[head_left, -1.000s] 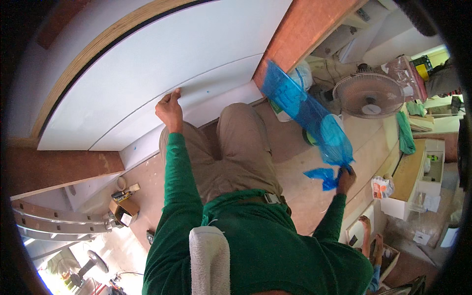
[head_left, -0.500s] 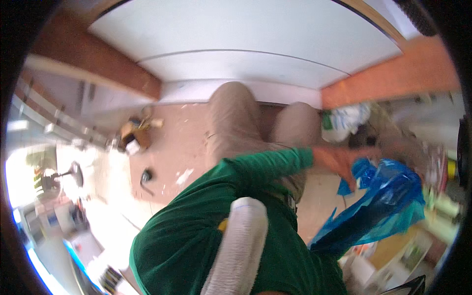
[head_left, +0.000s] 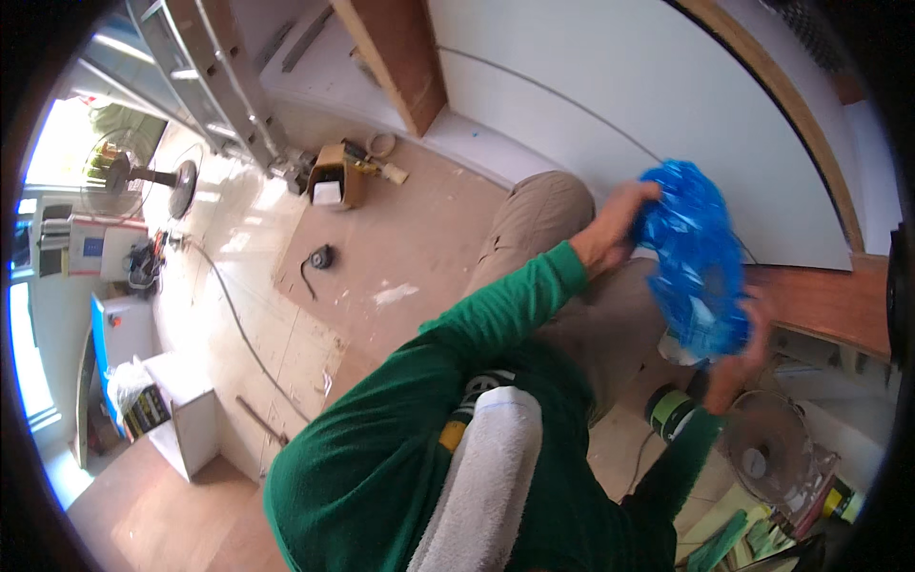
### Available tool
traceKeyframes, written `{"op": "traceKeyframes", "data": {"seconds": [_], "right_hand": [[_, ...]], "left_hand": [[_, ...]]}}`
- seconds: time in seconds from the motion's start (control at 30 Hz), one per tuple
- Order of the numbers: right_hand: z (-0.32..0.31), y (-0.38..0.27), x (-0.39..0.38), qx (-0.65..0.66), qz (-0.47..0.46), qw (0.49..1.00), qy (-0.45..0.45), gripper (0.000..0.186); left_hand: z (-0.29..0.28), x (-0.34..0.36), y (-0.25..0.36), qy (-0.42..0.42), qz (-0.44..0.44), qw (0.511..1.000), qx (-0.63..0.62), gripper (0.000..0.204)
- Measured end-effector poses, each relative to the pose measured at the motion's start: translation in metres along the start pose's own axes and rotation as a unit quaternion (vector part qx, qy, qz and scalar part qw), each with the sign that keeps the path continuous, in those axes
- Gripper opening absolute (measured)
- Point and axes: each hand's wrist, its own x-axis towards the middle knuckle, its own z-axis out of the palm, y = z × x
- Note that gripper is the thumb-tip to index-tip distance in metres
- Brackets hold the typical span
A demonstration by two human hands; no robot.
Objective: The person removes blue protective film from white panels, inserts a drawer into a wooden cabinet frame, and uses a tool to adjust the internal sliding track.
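My left hand (head_left: 615, 231) grips the upper end of crumpled blue plastic sheeting (head_left: 696, 250), in front of a large white panel (head_left: 629, 67) with a wooden edge. My right hand (head_left: 739, 353), blurred, holds the lower end of the plastic. My knees, in brown trousers (head_left: 538, 214), are below my hands, and a white towel (head_left: 486, 458) hangs over my green top. Behind the plastic, a wooden board (head_left: 815, 305) borders the panel. A green-and-black round item (head_left: 667, 415) lies on the floor near my right arm.
At upper left stand an aluminium ladder (head_left: 186, 67) and a fan (head_left: 181, 186). A cardboard box (head_left: 334, 191) with tools and a small black object (head_left: 319, 257) sit on the floor board. A cord (head_left: 238, 329) crosses the tiles. Another fan (head_left: 762, 443) is at lower right.
My left hand has left the white panel and moved right onto the plastic. The long sheet is now bunched up and raised before the panel. My view has swung round.
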Motion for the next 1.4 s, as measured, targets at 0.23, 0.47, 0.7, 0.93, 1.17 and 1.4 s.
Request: {"op": "traceKeyframes", "data": {"seconds": [0.23, 0.47, 0.7, 0.93, 1.17, 1.4], "right_hand": [[0.091, -0.011, -0.044, -0.023, 0.061, 0.990, -0.123, 0.072], [0.100, -0.054, -0.054, 0.518, 0.288, 0.800, 0.097, 0.107], [0.113, -0.017, -0.052, 0.447, 0.327, 0.763, 0.335, 0.078], [0.045, -0.001, -0.027, 0.031, 0.278, 0.904, 0.322, 0.042], [0.084, -0.038, -0.014, -0.006, 0.099, 0.977, 0.190, 0.051], [0.075, -0.050, -0.017, 0.014, 0.049, 0.999, 0.015, 0.062]], "left_hand": [[0.021, -0.003, -0.021, 0.010, -0.015, 0.995, -0.098, 0.051], [0.044, -0.022, -0.026, 0.019, 0.084, 0.995, 0.054, 0.047], [0.044, -0.059, -0.074, -0.162, 0.262, 0.778, 0.548, 0.055], [0.018, -0.061, -0.059, -0.095, 0.087, 0.939, 0.320, 0.063], [0.040, -0.068, -0.085, 0.056, -0.122, 0.989, 0.054, 0.059], [0.051, -0.072, -0.042, 0.117, -0.147, 0.982, -0.034, 0.046]]}}
